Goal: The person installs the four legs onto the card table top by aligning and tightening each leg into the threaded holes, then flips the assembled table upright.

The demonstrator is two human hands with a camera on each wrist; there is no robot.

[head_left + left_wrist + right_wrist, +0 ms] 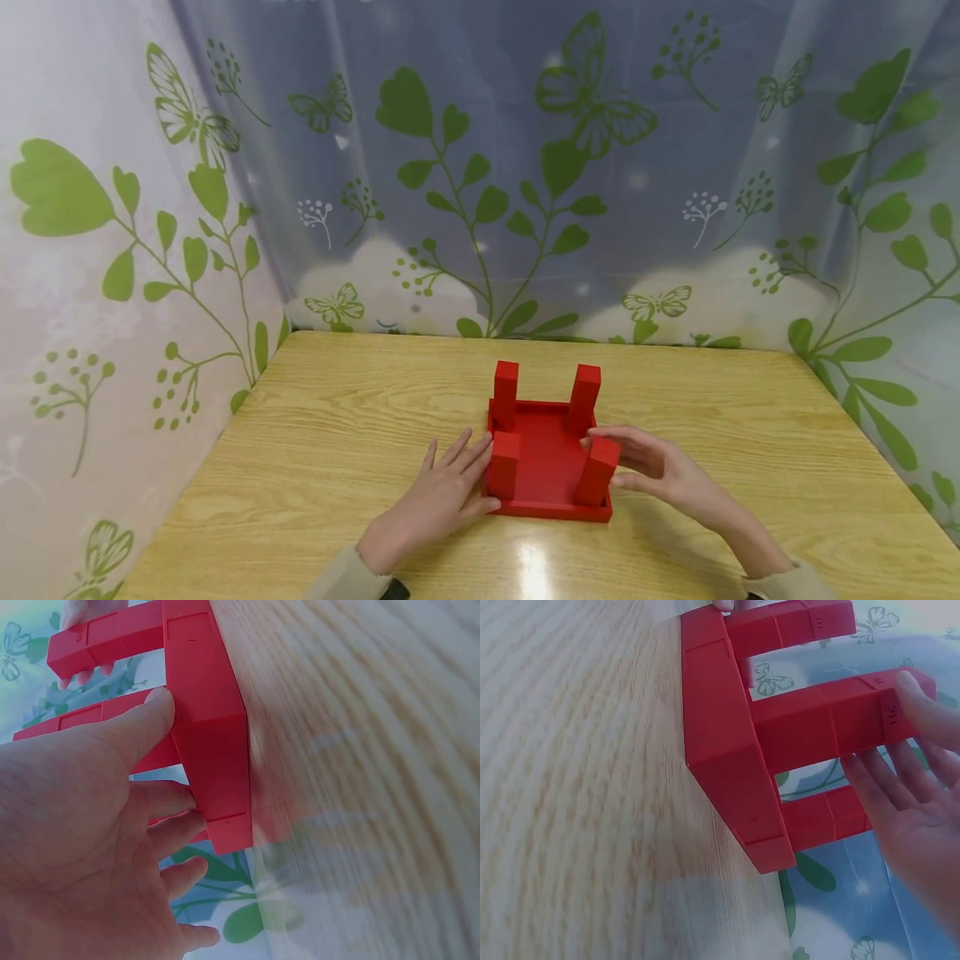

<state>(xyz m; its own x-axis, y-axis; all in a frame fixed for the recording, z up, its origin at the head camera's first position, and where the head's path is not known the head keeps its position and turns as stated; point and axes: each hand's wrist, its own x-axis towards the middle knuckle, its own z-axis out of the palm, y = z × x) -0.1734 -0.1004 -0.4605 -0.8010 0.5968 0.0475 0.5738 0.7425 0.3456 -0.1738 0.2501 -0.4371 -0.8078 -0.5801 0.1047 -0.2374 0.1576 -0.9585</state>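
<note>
A red, shallow square base [549,467] lies flat on the table, with an upright square leg at each corner. My left hand [438,493] rests against its left side, fingers spread and fairly straight. The left thumb touches the base by the near left leg [503,468]. On the other side, my right hand [678,477] holds the near right leg [597,473] near its top. In the right wrist view the thumb lies on one face of that leg [817,724], which bears small raised marks, and the fingers are behind it. The far right leg [585,396] stands just beyond the right fingertips.
The light wood-grain table [360,400] extends around the red piece on all sides. A curtain [495,167] printed with green leaves and butterflies hangs along the back edge and both sides.
</note>
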